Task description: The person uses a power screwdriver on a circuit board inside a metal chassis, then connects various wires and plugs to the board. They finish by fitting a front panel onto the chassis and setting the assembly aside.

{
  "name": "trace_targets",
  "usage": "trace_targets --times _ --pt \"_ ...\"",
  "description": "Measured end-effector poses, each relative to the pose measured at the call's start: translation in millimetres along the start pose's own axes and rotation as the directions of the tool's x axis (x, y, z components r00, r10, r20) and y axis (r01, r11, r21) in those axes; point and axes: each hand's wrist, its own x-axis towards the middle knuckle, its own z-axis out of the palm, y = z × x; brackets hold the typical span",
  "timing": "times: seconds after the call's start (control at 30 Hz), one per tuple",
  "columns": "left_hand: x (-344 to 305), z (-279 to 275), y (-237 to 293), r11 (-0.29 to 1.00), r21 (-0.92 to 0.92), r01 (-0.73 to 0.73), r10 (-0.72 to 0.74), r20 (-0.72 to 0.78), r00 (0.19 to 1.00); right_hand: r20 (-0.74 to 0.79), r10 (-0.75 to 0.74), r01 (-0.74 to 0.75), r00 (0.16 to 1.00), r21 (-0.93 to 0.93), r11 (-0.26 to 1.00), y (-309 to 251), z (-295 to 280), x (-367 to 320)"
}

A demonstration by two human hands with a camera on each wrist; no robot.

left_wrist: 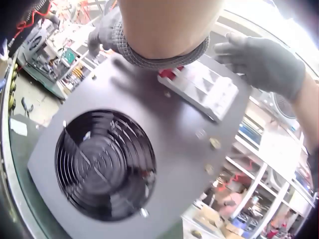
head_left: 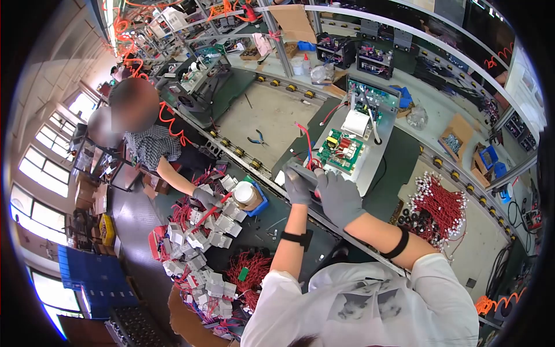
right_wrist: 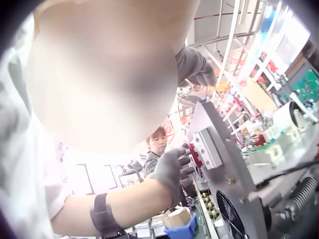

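Head view: left hand [head_left: 298, 186] and right hand [head_left: 340, 198], grips seemingly closed over the fan panel [left_wrist: 184, 119], steady its edge upright.

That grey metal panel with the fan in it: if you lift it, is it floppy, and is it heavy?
Probably stiff: the grey panel looks like flat sheet metal and shows no sag where the left hand grips its edge. Likely heavier than bare sheet, since a fan and a white switch block are mounted on it.
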Motion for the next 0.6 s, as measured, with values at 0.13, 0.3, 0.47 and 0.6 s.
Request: trace_targets --times 0.13,0.3,0.47,0.6 --pt "-8.2 -0.6 -4.4 0.983 0.153 0.099 -0.097 -0.019 0.995 0.041 0.033 -0.036 0.999 0.063 0.997 8.5 -8.8 -3.3" --pt "-75.5 29.3 21.0 0.935 0.355 -0.02 0.064 -0.113 0.992 0.023 0.037 -0.04 0.999 0.137 0.99 41.2 -24.5 -49.9" --pt "-169.3 44.2 43.5 0.852 0.493 -0.177 0.057 0.25 0.967 -0.11 0.089 -0.068 0.99 0.176 0.982 94.3 -49.8 -131.0" --pt "-204.5 64.9 58.2 0.848 0.48 -0.224 -0.276 0.762 0.586 -0.061 0.217 -0.213 0.974 0.072 0.974 144.1 -68.2 -205.2"
